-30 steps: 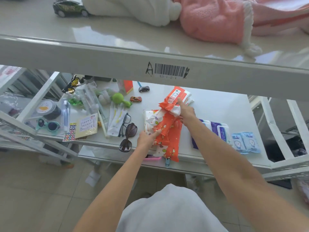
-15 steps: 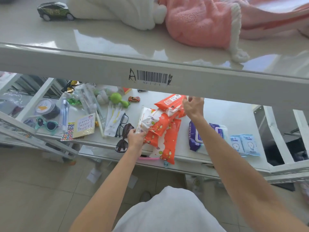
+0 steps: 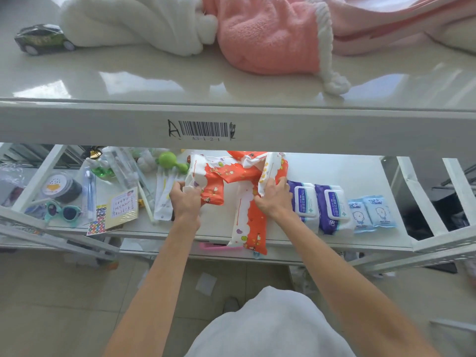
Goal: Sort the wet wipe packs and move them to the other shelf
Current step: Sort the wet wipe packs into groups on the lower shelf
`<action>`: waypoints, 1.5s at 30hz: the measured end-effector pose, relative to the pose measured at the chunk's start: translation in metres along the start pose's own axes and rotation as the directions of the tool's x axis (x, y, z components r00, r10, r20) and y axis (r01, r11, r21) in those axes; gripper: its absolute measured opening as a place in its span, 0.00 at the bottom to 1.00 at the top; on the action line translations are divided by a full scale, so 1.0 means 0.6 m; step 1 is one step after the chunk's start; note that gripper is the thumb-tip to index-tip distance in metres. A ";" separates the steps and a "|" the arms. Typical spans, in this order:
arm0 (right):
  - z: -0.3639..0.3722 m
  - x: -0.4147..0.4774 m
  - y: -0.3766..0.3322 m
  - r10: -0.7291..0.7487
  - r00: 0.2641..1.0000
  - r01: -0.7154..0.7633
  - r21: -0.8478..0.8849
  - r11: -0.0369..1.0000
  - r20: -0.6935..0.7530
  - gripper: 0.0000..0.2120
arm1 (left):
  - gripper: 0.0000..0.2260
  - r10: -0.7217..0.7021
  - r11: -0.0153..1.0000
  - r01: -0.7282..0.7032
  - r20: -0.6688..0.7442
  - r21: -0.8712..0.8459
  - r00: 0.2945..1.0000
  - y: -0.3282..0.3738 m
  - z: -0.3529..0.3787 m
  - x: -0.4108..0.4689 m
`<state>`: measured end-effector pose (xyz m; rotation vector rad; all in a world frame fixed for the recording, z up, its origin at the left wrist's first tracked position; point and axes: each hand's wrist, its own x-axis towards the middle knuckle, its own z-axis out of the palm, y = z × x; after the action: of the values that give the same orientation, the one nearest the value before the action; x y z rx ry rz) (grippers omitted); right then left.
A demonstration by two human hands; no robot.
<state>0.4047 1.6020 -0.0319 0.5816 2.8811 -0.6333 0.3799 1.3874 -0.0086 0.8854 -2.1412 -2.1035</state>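
This looks like a stockroom or small warehouse with white metal shelving. The front rail of the upper shelf (image 3: 334,130) carries a barcode label (image 3: 204,130) with a location code and a handwritten "A". Mixed small goods lie unsorted across the lower shelf (image 3: 347,173): wet wipe packs (image 3: 332,210), sunglasses (image 3: 63,212) at the left, sticker sheets (image 3: 96,224). The floor (image 3: 51,305) at the bottom of the frame is tiled.

Wipe packs on the lower shelf

Orange-and-white packs (image 3: 233,177) sit bunched mid-shelf, one (image 3: 248,228) poking over the front edge. Two purple packs (image 3: 319,207) lie flat side by side just right of them, then two small blue packs (image 3: 371,213) nearer the right end.
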 end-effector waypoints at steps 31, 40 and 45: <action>-0.108 -0.140 0.047 0.034 0.797 -0.146 0.137 0.980 0.604 0.26 | 0.08 -0.177 0.981 0.163 0.151 0.101 0.973 -0.134 -0.010 -0.062; -0.228 -0.156 0.150 -0.138 0.774 -0.137 0.376 0.917 0.618 0.22 | 0.10 -0.115 0.833 0.014 0.150 0.553 0.982 -0.159 -0.002 -0.068; -0.164 -0.061 0.211 0.109 0.963 -0.228 0.523 0.822 0.248 0.27 | 0.13 -0.060 0.704 -0.106 0.207 0.703 0.976 -0.160 0.001 -0.079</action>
<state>0.4839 1.7374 0.0174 0.7719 2.3949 -1.4150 0.4558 1.4131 -0.0799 0.6377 -3.1427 -1.3537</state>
